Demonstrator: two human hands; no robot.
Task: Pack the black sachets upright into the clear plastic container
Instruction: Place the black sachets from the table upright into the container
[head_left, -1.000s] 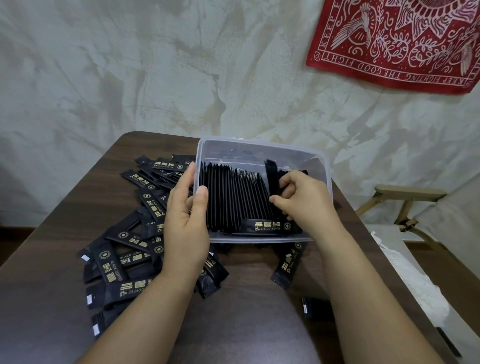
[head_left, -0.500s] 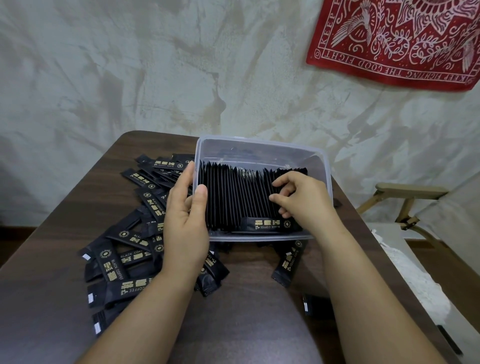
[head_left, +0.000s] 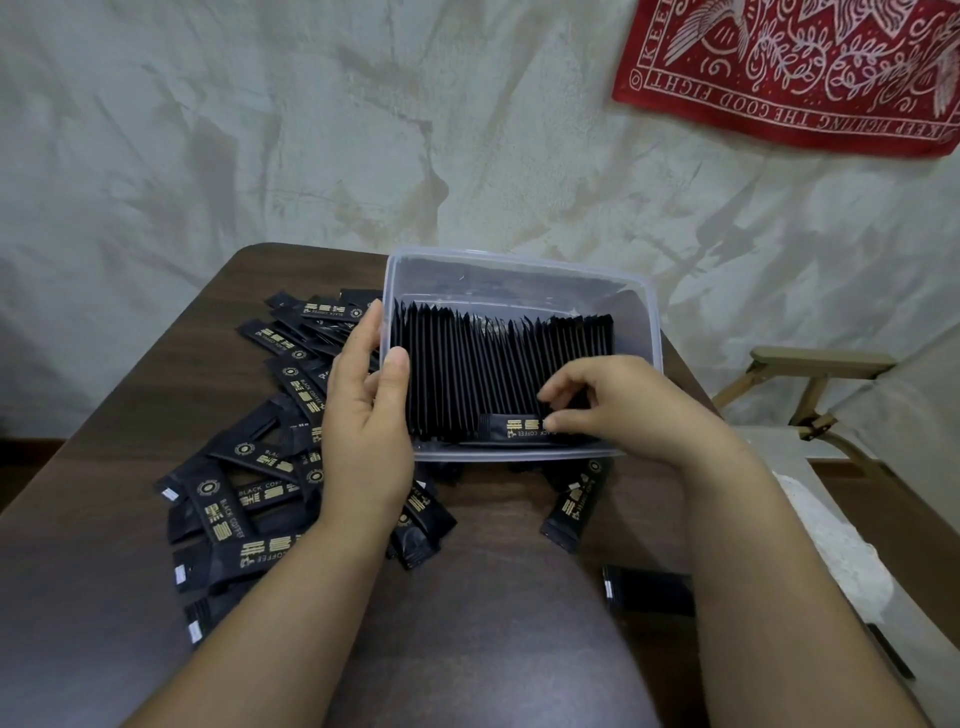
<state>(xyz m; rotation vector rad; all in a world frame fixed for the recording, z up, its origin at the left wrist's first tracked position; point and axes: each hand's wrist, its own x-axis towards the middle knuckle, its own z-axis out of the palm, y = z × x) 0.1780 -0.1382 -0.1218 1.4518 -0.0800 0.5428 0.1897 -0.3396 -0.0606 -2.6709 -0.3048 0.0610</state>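
The clear plastic container (head_left: 524, 267) stands on the dark wooden table, tilted toward me. A tight row of black sachets (head_left: 483, 369) stands upright inside it, filling most of its width. One sachet with gold lettering (head_left: 511, 427) lies flat across the front of that row. My left hand (head_left: 366, 415) grips the container's left wall, thumb inside the rim. At the container's front right, my right hand (head_left: 618, 402) pinches the right end of the flat sachet with thumb and fingertips. Several loose sachets (head_left: 244, 483) lie piled on the table to the left.
One loose sachet (head_left: 574, 506) lies below the container's front edge and another (head_left: 647, 590) near the table's right edge. A folding wooden chair (head_left: 810, 384) and white cloth (head_left: 831, 540) stand right of the table. A red bandana (head_left: 800, 67) hangs on the wall.
My right hand pushed an upright sachet down into the right end of the row, then slid toward me to the front, where it now pinches the flat sachet. The left hand stayed put.
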